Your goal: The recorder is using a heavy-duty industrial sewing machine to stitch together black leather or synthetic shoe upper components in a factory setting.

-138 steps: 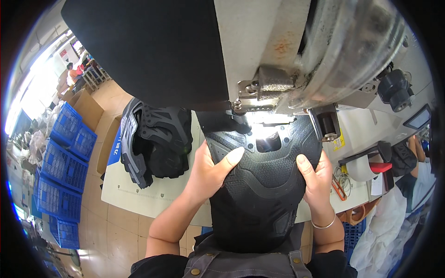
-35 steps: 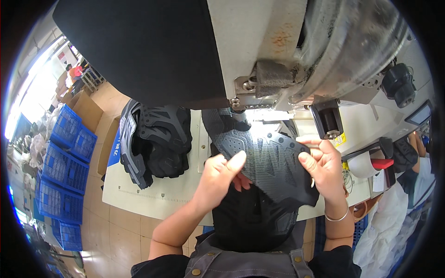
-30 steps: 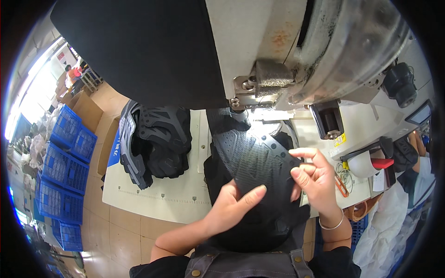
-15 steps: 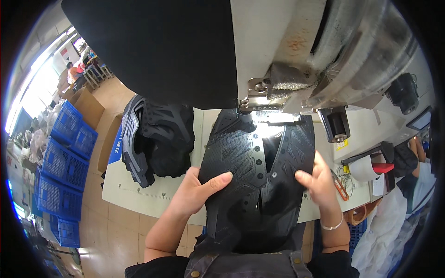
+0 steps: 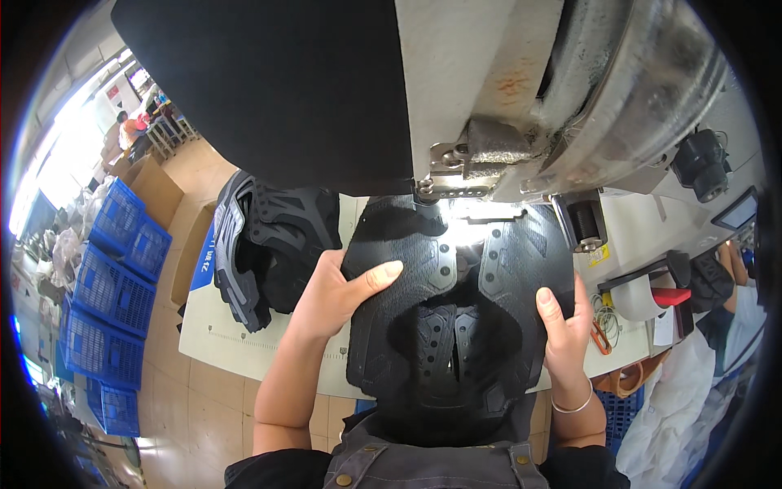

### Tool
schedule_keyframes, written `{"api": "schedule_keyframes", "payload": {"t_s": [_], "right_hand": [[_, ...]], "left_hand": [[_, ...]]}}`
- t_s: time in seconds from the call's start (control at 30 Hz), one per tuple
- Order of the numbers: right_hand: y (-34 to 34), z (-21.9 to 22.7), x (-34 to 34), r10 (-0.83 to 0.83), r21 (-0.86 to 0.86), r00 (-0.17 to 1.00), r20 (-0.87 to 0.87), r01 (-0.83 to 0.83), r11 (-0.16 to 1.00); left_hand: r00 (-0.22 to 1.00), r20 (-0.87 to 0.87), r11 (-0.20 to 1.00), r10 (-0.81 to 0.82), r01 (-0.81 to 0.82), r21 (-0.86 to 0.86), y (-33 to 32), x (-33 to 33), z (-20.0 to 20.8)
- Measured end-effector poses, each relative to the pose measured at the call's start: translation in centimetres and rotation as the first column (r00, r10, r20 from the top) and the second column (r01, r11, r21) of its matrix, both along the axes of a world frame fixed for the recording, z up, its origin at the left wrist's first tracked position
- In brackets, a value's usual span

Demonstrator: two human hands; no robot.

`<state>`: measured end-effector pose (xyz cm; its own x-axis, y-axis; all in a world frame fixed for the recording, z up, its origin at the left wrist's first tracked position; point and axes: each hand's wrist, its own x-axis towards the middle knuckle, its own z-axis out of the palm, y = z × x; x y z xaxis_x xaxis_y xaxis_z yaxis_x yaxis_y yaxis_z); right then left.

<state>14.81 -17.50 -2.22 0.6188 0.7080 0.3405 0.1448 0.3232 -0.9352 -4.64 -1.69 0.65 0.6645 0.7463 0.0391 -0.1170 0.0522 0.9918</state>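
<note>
Black textured shoe uppers (image 5: 387,322) with rows of eyelets lie on the pale machine bed, their far edge under the lit sewing machine head (image 5: 456,98). A second pair of eyelet rows (image 5: 436,346) shows nearer my body. Along the left edge, my left hand (image 5: 338,297) grips the material, thumb on top and fingers hidden beneath. My right hand (image 5: 564,326) pinches the opposite edge in the same way, thumb up. Bright glare blurs the spot under the needle area. To the left of my left hand sits a pile of black and grey shoe uppers (image 5: 281,236).
Blue plastic crates (image 5: 110,285) line the floor at left, beside cardboard boxes (image 5: 151,191). Orange-handled snips (image 5: 601,337) and coiled wire lie right of my right hand. White plastic sheeting (image 5: 672,399) hangs at the lower right. Another person (image 5: 130,130) sits far back left.
The uppers have spread wider, with the eyelet rows under the machine now farther apart and the nearer rows exposed. My left hand has shifted slightly away from me.
</note>
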Motion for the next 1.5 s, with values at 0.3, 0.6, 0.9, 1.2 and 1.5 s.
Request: {"api": "schedule_keyframes", "payload": {"t_s": [0.3, 0.6, 0.9, 1.2, 1.5], "right_hand": [[2.6, 0.1, 1.8, 0.044, 0.044, 0.997, -0.064, -0.042, 0.998], [3.7, 0.1, 3.0, 0.068, 0.019, 0.993, -0.101, -0.066, 0.998], [9.6, -2.3, 9.8, 0.166, 0.132, 0.98, -0.114, -0.15, 0.98], [3.1, -2.1, 4.2, 0.171, -0.374, 0.949, 0.264, -0.062, 0.925], [0.7, -4.9, 3.3, 0.078, -0.399, 0.77, 0.634, 0.239, 0.885]], "left_hand": [[0.998, -0.056, 0.999, 0.032, -0.033, -0.014, 2.9, 1.3, 0.8], [0.997, 0.07, 1.0, 0.014, -0.014, 0.002, 4.0, 2.4, 0.5], [0.897, 0.154, 0.859, 0.414, -0.441, 0.261, 5.9, 3.6, 1.6], [0.686, 0.066, 0.68, 0.725, -0.727, 0.092, 9.7, -15.7, -0.3], [0.526, -0.242, 0.573, 0.815, -0.676, 0.463, 10.0, -16.3, -2.8]]}}
